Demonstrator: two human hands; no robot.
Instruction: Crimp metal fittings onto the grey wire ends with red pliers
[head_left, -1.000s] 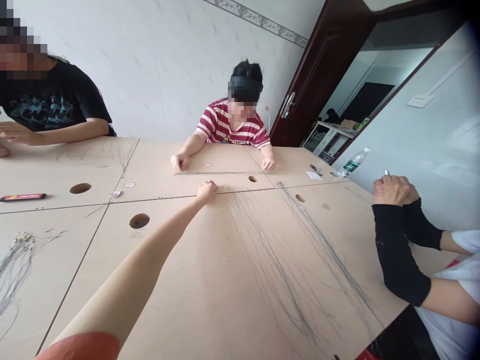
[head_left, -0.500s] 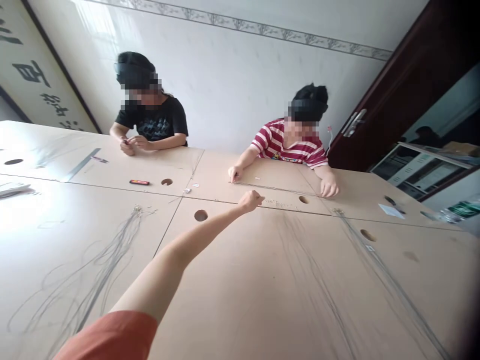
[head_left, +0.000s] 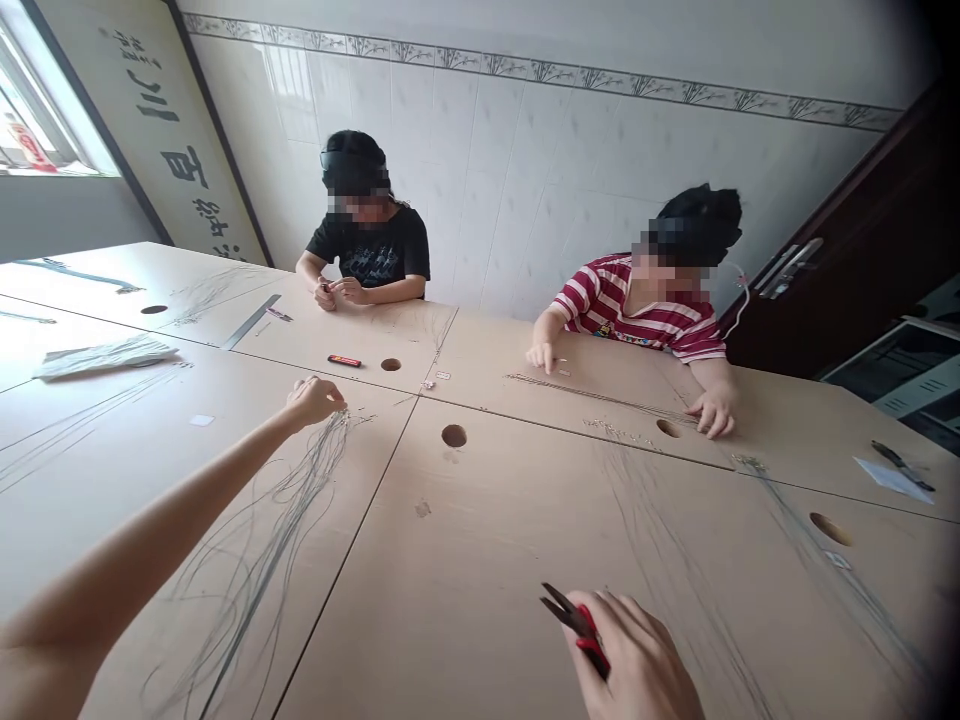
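Observation:
My left hand [head_left: 315, 402] reaches far forward, its fingers pinched at the near tip of a bundle of thin grey wires [head_left: 289, 510]. What the fingertips hold, if anything, is too small to make out. The wires fan out over the table toward me, several of them curling loosely. In the lower right, my right hand [head_left: 637, 660] is closed around red-handled pliers [head_left: 591, 640], the dark jaws parted and pointing up to the left. Tiny metallic pieces [head_left: 619, 432] lie scattered across the table from the right hand.
Two people sit opposite; one rests a hand [head_left: 714, 412] by a strand of wires [head_left: 600, 390]. More wires [head_left: 840, 570] stretch along the right. The table [head_left: 465, 560] has round holes [head_left: 454, 436] and seams. A red-and-black box cutter [head_left: 344, 361] and a steel ruler [head_left: 251, 320] lie beyond.
My left hand has moved left from beside the scattered tiny pieces to the wire bundle. My right hand with the pliers has come into view. The camera has turned left.

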